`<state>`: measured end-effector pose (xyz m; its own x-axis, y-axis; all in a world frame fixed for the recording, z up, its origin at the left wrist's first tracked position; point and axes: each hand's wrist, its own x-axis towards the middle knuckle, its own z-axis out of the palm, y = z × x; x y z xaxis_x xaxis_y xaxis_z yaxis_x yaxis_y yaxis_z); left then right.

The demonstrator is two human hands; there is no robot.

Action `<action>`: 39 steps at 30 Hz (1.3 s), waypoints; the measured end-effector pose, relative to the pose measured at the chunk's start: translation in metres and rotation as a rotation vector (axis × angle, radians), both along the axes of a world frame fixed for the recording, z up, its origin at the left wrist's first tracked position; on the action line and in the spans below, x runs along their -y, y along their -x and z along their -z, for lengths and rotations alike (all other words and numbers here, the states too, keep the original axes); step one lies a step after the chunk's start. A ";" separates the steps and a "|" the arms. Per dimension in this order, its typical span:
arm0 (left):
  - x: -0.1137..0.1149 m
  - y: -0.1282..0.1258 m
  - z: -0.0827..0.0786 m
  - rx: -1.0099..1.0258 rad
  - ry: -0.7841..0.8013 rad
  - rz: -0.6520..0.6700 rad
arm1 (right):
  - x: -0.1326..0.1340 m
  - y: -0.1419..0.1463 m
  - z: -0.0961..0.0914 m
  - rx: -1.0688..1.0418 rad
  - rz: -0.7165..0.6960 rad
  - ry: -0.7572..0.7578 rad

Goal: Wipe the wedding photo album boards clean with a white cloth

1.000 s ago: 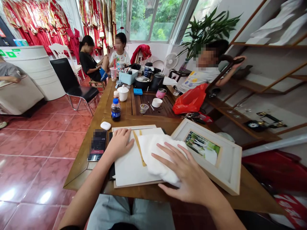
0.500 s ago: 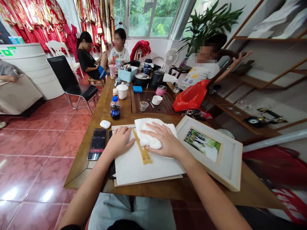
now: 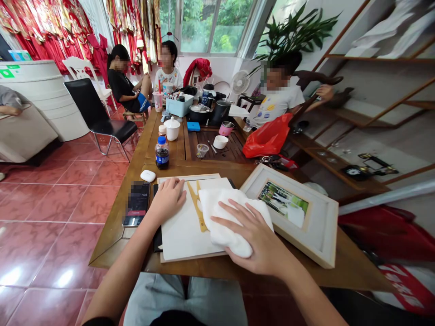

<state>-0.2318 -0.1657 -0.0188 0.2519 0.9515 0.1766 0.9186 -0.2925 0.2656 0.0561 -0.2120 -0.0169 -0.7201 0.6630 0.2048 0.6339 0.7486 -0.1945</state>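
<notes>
My right hand (image 3: 249, 233) is spread over a folded white cloth (image 3: 224, 206), its fingers on top and thumb at the near edge. The cloth covers the right part of a white sheet (image 3: 185, 242) on a pale board. My left hand (image 3: 170, 199) lies flat with nothing in it, on the sheet's upper left part. Between the hands lies a flat golden-yellow strip (image 3: 196, 206) with small dark marks near its lower end. The cloth partly hides the pieces beside it. To the right, a pale wooden picture frame (image 3: 331, 237) holds a photo (image 3: 283, 203).
Left of the sheet are a phone (image 3: 137, 206), a white case (image 3: 148, 175) and a dark drink bottle (image 3: 162, 154). Beyond stand a lidded white cup (image 3: 172, 129), a small bowl (image 3: 220, 142) and a red plastic bag (image 3: 267, 140). Three people sit around the table's far side.
My right hand has slid the white cloth toward me and to the right, uncovering more of the sheet's top. My left hand stays in place. The person at right has lowered an arm.
</notes>
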 end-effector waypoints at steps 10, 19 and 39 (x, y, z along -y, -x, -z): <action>0.000 0.003 -0.001 -0.004 0.009 0.037 | -0.069 0.025 -0.004 -0.022 0.041 0.026; 0.001 0.000 0.002 0.005 -0.003 -0.015 | -0.062 0.022 -0.002 -0.029 0.047 0.020; -0.001 0.002 -0.002 0.002 0.007 0.027 | -0.087 0.032 -0.005 -0.028 0.053 0.032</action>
<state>-0.2337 -0.1651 -0.0166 0.2774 0.9455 0.1703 0.9098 -0.3155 0.2695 0.0241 -0.1251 -0.0121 -0.6779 0.7065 0.2031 0.6664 0.7073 -0.2359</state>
